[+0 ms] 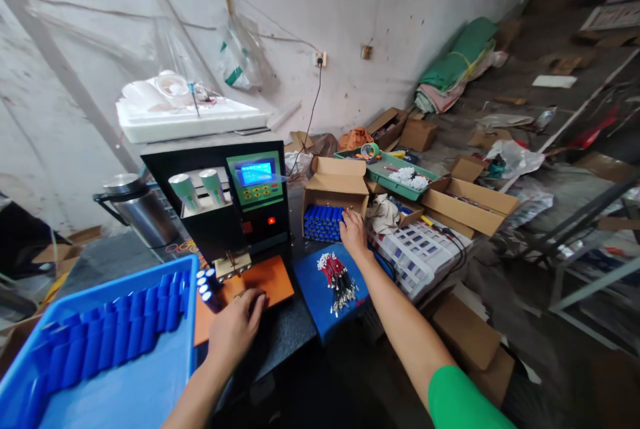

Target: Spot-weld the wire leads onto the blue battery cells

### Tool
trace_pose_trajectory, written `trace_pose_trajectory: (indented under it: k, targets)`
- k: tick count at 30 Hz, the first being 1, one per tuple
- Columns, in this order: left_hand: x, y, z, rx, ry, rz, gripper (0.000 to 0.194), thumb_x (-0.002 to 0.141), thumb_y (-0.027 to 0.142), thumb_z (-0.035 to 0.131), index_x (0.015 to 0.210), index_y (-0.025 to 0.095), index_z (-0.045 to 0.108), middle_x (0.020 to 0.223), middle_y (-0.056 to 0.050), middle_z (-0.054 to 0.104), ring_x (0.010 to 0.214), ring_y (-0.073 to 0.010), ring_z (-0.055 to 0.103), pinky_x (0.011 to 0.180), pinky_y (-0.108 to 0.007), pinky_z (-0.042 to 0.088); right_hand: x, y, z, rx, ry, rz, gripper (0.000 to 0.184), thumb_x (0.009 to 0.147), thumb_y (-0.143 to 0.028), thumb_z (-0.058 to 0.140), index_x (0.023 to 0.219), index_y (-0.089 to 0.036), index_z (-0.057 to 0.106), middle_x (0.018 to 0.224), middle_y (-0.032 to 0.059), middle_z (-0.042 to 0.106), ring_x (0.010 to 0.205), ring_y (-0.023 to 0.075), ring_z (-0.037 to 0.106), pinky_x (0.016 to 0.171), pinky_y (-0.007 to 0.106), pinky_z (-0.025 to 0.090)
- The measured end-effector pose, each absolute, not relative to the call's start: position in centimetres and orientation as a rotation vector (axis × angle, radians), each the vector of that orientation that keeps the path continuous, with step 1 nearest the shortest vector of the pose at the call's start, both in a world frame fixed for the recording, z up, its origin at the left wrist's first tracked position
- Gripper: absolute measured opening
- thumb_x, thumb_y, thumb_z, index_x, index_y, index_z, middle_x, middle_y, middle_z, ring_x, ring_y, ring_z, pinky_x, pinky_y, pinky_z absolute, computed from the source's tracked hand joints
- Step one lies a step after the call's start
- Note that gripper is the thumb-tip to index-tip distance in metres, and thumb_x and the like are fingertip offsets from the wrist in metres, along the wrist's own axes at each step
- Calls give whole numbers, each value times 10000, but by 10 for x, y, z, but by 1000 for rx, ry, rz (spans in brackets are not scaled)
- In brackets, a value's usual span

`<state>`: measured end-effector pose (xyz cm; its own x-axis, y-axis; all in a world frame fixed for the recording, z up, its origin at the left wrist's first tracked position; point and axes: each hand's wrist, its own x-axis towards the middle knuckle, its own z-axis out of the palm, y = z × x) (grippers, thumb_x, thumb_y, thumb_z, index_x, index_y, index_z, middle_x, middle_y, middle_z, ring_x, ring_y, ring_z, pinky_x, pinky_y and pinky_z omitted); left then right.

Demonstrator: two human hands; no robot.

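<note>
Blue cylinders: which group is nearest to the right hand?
The group in the open cardboard box, beside the right hand; those in the blue tray and on the orange board are farther.

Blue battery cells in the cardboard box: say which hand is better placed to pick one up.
Likely the right hand: it is at the cardboard box, right by the blue battery cells. The left hand is at the orange board.

- Your left hand is low, palm down, fingers loosely curled.
- Your bare left forearm slants inward.
- Your right hand reaches farther forward, fingers bent.
- Your right forearm stretches out, bare.
</note>
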<state>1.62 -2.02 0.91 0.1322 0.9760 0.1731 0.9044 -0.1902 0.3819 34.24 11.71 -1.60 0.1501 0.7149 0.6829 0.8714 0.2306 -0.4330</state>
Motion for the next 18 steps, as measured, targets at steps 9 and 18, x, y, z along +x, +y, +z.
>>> trace_pose_trajectory:
  k: [9,18]
  targets:
    - [21,-22,13,2214,1873,540,386,930,454,351,1022,225,648,948,-44,722,891,-219,675,741,-284,468,333,72,-24,-1800,-1645,350,212,851,-206,513,866,-172,722,854,77,725,823,198,658,754,268,465]
    - [17,-22,10,2228,1844,577,384,932,454,350,999,231,654,947,-43,723,875,-216,672,731,-284,459,321,90,-30,-2138,-1611,568,228,746,-315,646,797,-117,749,837,159,741,794,265,692,613,266,416]
